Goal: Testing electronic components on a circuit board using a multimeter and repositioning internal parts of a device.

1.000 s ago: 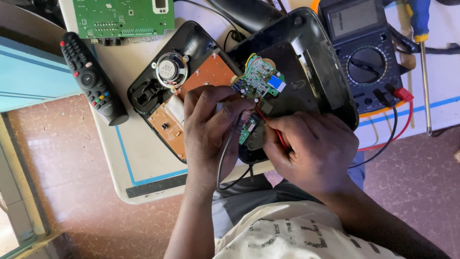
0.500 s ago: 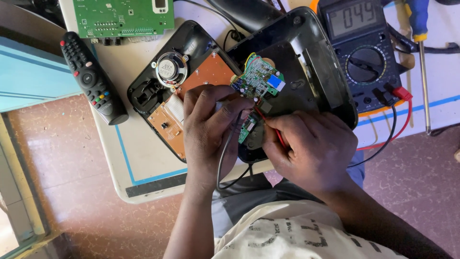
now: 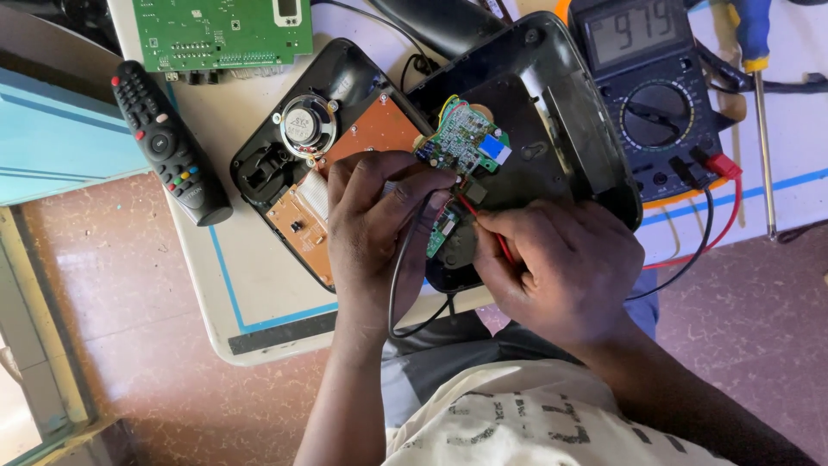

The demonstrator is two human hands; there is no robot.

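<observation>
An opened black device lies on the table, its two shell halves (image 3: 552,112) spread apart. Inside are a round speaker (image 3: 302,125), a brown circuit board (image 3: 366,134) and a small green circuit board (image 3: 461,138). My left hand (image 3: 375,229) pinches a black probe whose lead runs down past my wrist, its tip at the green board's lower edge. My right hand (image 3: 556,263) grips a red probe (image 3: 483,223), tip against the same spot. Both leads run to a dark multimeter (image 3: 655,95) at the upper right with a lit display.
A black remote control (image 3: 168,142) lies on the table's left edge. A large green circuit board (image 3: 220,34) sits at the top. A screwdriver (image 3: 759,112) with a blue and yellow handle lies at the far right. Blue tape lines mark the pale tabletop (image 3: 250,276).
Both hands hold the probes in nearly the same place. The multimeter display has gone from blank to showing digits, and the reading has changed.
</observation>
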